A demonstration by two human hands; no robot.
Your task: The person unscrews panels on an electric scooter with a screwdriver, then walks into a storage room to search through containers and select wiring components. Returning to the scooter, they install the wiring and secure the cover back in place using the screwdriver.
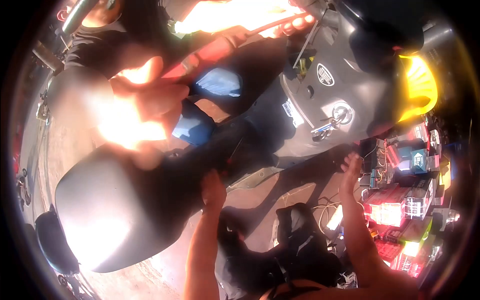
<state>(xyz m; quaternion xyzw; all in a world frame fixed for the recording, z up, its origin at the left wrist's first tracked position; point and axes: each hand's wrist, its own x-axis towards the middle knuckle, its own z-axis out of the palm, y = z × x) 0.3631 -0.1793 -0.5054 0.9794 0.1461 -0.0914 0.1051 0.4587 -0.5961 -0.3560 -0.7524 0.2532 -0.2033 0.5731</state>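
One scooter (327,112) spans 8 to 1 o'clock, seat (120,210) glare-washed; left hand (214,189) beside it, 7 o'clock, fingertips obscured, grip indeterminable. Right hand (351,169), 3 o'clock: open, fingers apart. Boxes (387,206), 4 o'clock: contents unreadable.

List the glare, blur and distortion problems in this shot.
Head view: glare whites out patches of the broad black scooter seat and the nearby co-worker's blurred hand; same view: red-and-white cardboard boxes partly overexposed; same view: hard shadows cross the brown ground; same view: wide-angle curvature, darkened edges.
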